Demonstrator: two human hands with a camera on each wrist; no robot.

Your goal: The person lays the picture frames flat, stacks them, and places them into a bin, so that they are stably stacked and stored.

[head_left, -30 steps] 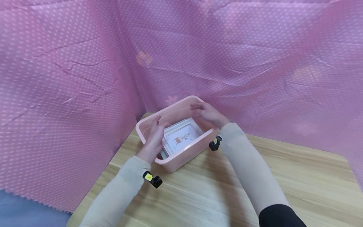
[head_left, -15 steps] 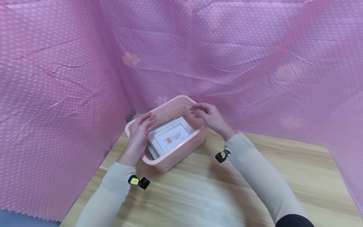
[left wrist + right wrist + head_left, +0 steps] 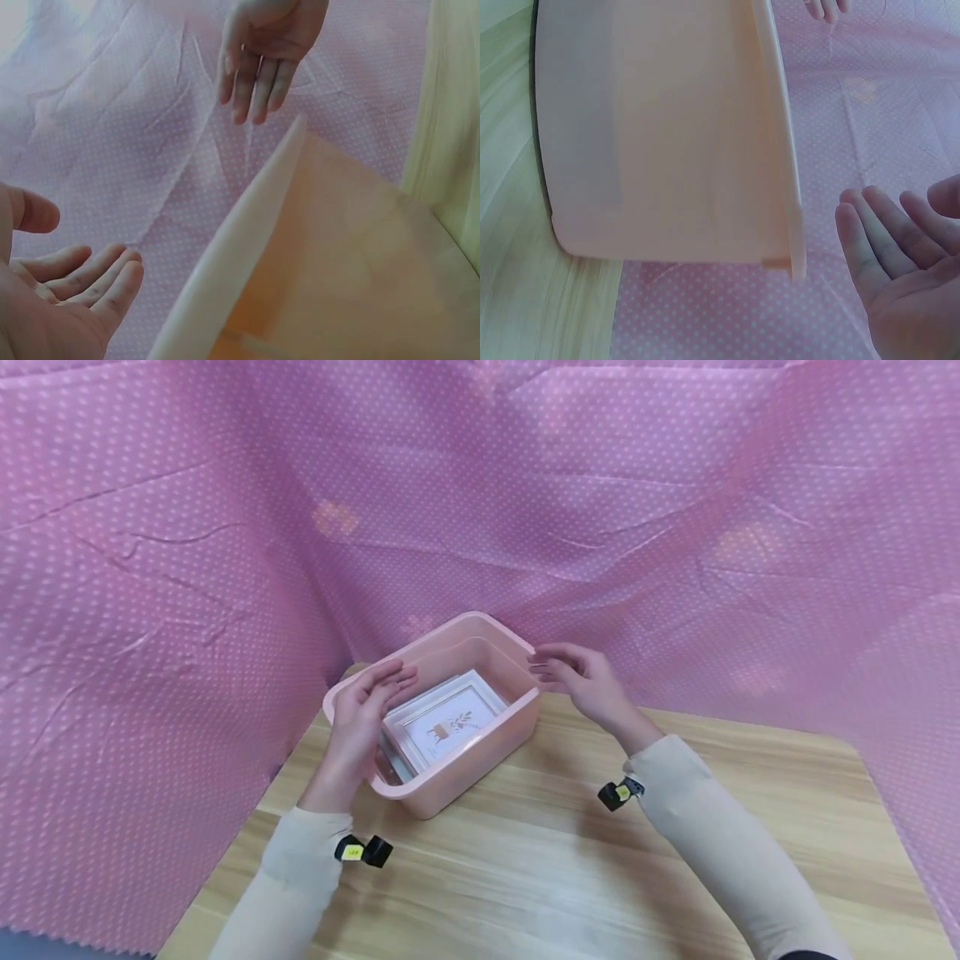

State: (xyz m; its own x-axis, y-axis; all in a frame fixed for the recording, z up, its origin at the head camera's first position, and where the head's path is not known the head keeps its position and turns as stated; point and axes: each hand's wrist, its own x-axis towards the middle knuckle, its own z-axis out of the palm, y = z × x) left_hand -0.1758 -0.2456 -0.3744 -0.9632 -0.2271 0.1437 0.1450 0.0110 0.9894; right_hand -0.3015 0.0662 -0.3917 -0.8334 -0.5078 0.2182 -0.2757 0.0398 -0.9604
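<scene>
A pink plastic bin point(image 3: 472, 766) stands on the wooden table, and inside it lies a white picture frame point(image 3: 452, 724) showing a small brown animal and leaves. At least one more frame peeks out beneath it. My left hand point(image 3: 360, 722) hovers over the bin's left end, fingers relaxed and holding nothing. Beside the bin's right end is my right hand point(image 3: 592, 683), its fingers loosely extended and nothing in them. The right wrist view shows that hand point(image 3: 907, 262) apart from the bin's rim. Both hands appear in the left wrist view, with the bin wall point(image 3: 360, 247) nearby.
Pink dotted cloth point(image 3: 510, 510) hangs behind the table and along its left side, close to the bin's back. The wooden tabletop point(image 3: 510, 877) extends in front of the bin and to its right.
My right hand has moved from over the bin's inside out past its right end. My left hand has lifted out of the bin toward its left rim. The head view has shifted slightly.
</scene>
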